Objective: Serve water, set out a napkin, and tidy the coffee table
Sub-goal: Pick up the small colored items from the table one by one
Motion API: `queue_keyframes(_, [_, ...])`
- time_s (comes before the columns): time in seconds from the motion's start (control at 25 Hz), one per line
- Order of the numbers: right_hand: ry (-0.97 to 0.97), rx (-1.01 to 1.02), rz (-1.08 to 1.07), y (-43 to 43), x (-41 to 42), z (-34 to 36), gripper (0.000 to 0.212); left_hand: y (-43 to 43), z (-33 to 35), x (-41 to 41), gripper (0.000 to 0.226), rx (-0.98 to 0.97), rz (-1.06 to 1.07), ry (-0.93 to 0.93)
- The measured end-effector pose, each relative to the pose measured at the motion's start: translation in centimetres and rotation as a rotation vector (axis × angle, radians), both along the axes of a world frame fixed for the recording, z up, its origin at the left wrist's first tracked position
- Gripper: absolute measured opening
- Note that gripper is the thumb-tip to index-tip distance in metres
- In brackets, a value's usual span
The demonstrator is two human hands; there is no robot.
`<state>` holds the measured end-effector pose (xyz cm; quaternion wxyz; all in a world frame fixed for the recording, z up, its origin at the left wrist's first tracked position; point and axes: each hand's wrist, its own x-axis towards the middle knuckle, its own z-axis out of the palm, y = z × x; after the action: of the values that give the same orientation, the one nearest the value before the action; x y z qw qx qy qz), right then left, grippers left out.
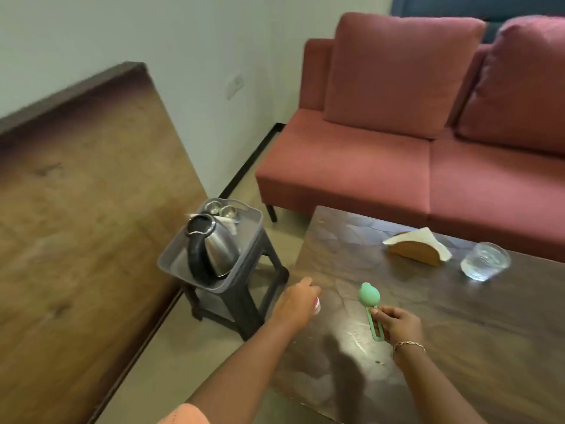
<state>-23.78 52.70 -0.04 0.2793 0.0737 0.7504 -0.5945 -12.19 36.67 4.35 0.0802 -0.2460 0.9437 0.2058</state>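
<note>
My right hand (397,324) grips the handle of a green plastic scoop (370,296), its round head lifted a little above the dark coffee table (458,347). At the table's left edge my left hand (295,301) is closed around a small pink-and-white object (409,306), mostly hidden by the fingers. A glass of water (484,264) stands at the far right of the table. Beside it a wooden napkin holder (414,252) holds a white napkin (419,237).
Left of the table a small dark stool (269,280) carries a grey tray (214,289) with a steel kettle (214,249) and two small steel cups (221,209). A pink sofa (412,133) stands behind the table. A wooden panel (76,194) fills the left.
</note>
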Motion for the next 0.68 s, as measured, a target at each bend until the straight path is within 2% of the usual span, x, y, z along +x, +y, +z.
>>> queue_keyframes(0.28, [-0.168,-0.048,0.223,-8.8,3.0,0.0,0.017,-6.8,0.5,6.6,0.023,-0.042,0.173,0.066])
queue_keyframes(0.52, [-0.201,-0.07,0.261,-14.6,3.5,-1.2,0.02,-11.9,0.6,7.4,0.024,-0.037,0.222,0.102])
queue_keyframes(0.68, [-0.236,-0.091,0.213,-17.8,2.7,-0.9,0.016,-15.6,0.7,5.5,0.025,-0.023,0.189,0.119])
